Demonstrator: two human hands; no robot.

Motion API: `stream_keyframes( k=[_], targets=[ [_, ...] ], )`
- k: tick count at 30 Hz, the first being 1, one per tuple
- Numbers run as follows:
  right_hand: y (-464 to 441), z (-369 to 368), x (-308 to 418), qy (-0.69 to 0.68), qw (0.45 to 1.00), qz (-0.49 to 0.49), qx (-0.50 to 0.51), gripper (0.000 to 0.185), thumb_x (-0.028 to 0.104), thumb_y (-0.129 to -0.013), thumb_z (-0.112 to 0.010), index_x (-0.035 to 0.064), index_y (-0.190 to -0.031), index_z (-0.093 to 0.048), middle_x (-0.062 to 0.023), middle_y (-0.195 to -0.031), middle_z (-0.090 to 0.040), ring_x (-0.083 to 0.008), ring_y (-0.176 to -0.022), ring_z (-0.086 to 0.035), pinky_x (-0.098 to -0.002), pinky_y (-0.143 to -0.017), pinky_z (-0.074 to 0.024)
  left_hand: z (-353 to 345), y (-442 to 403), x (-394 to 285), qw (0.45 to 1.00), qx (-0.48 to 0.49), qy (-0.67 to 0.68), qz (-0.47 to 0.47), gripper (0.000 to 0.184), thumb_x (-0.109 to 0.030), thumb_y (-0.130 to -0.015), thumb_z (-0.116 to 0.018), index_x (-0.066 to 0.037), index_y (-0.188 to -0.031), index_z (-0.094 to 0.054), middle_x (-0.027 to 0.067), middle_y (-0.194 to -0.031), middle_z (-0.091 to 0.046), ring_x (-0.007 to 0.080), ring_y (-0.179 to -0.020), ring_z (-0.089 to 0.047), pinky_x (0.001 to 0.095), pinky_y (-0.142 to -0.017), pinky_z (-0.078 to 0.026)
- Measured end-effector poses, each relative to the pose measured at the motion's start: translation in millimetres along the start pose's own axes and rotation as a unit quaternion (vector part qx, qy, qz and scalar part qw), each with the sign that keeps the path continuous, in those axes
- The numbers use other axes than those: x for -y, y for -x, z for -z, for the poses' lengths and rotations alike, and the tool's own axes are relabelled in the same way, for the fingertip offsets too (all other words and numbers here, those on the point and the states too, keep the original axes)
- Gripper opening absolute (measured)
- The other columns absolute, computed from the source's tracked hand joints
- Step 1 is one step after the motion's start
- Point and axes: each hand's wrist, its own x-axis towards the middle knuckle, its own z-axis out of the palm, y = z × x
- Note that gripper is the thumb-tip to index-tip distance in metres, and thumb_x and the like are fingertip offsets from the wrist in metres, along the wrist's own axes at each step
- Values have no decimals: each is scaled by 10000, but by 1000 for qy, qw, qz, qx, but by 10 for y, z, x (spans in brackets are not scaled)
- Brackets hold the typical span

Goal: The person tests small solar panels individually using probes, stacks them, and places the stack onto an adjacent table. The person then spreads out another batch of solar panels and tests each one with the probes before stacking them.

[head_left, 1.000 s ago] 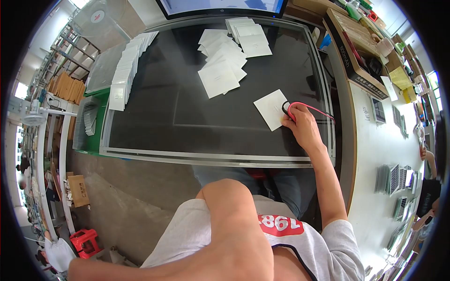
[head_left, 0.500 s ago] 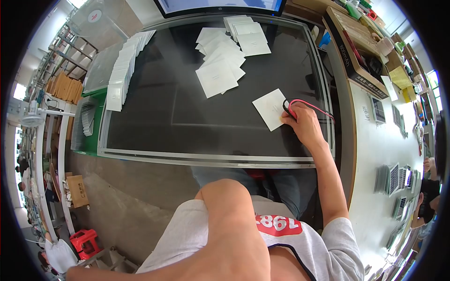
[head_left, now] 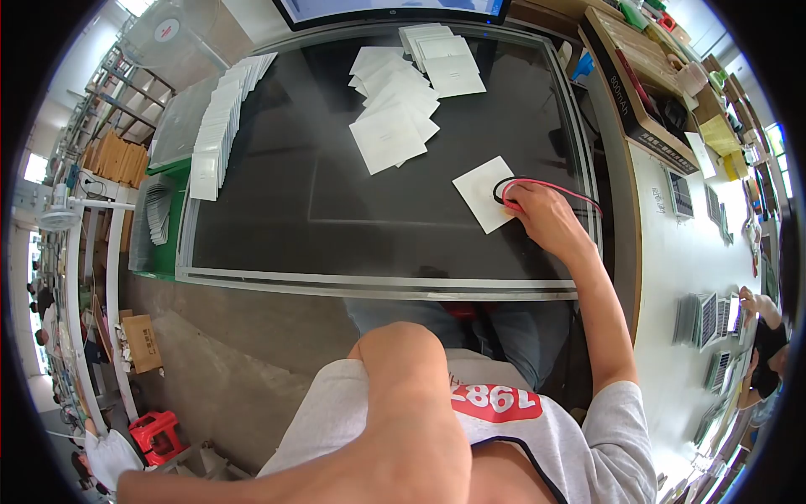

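Note:
My right hand (head_left: 541, 212) is closed around the ends of a red and a black wire (head_left: 550, 182), at the right corner of a white square panel (head_left: 483, 191). The panel lies flat and tilted on the dark tabletop (head_left: 336, 244). What the wires end in is hidden by the fingers. My bent left arm (head_left: 411, 403) crosses the bottom of the view, and its hand is out of sight. Ahead lie a spread pile of white panels (head_left: 390, 139) and another pile (head_left: 453, 71) behind it.
An overlapping row of white panels (head_left: 220, 126) runs along the left edge beside a green bin (head_left: 172, 252). A monitor (head_left: 395, 8) stands at the back. On the right are a long cardboard box (head_left: 638, 109), a white bench (head_left: 655, 260) with small solar panels (head_left: 697, 319) and a co-worker's hand (head_left: 747, 298).
My right hand has shifted slightly, turning over the panel's right corner, and the wire loop has moved left over the panel. A co-worker's hand has come in over the bench.

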Motion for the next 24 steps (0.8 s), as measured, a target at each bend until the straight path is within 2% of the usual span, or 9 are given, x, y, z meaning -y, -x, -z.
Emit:
stream_keyframes(
  k=[3,5,9,11,14,18,20,23,24],
  targets=[
    [47,-6,-5,-1,1000,16,-18,112,69,-842,-626,-2,-926,-605,-172,-941,-631,-370,-922,-588,-434,-782,-464,304,-78,-25,998,-25,-7,62,129,-57,-790,-580,-98,-913,-577,23,-973,-487,124,-872,-427,255,-670,-358],
    [91,14,-5,-9,1000,19,-24,131,55,-837,-621,3,-955,-597,-187,-976,-626,-382,-939,-588,-445,-793,-467,764,-77,22,960,-21,-198,196,167,-82,-829,-598,-74,-995,-585,49,-1011,-499,148,-868,-469,281,-697,-401],
    [171,-5,-86,-43,998,30,-35,176,72,-850,-631,-14,-991,-571,-208,-1010,-612,-400,-955,-580,-454,-801,-464,1824,241,121,671,116,-590,435,233,-75,-877,-626,-25,-1104,-606,91,-1053,-531,189,-906,-555,322,-765,-470],
    [207,63,-64,-76,996,32,-42,176,81,-856,-636,-22,-981,-566,-207,-1012,-610,-405,-955,-574,-450,-791,-464,2173,401,109,549,239,-660,455,295,-34,-842,-659,-30,-1132,-604,86,-1125,-542,179,-954,-569,283,-787,-468],
    [285,190,-49,-111,993,13,-37,155,78,-863,-638,-28,-952,-567,-178,-961,-625,-358,-895,-602,-403,-779,-474,2327,520,154,450,303,-652,530,290,-45,-818,-687,-53,-1104,-636,98,-1146,-541,230,-1033,-559,322,-822,-475],
    [654,350,35,-307,949,-71,-17,59,2,-854,-607,-15,-849,-551,-107,-862,-631,-203,-797,-589,-322,-781,-475,2468,673,185,383,399,-672,493,332,-85,-790,-721,-75,-1115,-648,91,-1171,-539,270,-1114,-520,353,-884,-462],
    [979,310,80,-393,906,-150,40,46,-36,-842,-603,-18,-882,-592,-61,-742,-580,-126,-692,-564,-283,-652,-478,2437,682,230,364,390,-675,510,369,-111,-771,-740,-93,-1128,-651,90,-1172,-537,280,-1141,-499,367,-914,-449],
    [1272,307,249,-362,903,-200,114,78,-27,-819,-641,-14,-894,-656,-74,-799,-644,-140,-731,-608,-264,-651,-489,2419,665,286,320,456,-685,469,453,-178,-743,-763,-121,-1177,-643,100,-1274,-516,302,-1233,-445,415,-993,-395],
    [1341,245,285,-345,919,-174,74,92,-23,-814,-651,-12,-904,-663,-77,-796,-649,-145,-734,-613,-269,-657,-490,2447,691,269,329,466,-682,457,495,-200,-726,-774,-127,-1195,-636,107,-1311,-499,308,-1264,-419,429,-1014,-369]
  ],
)
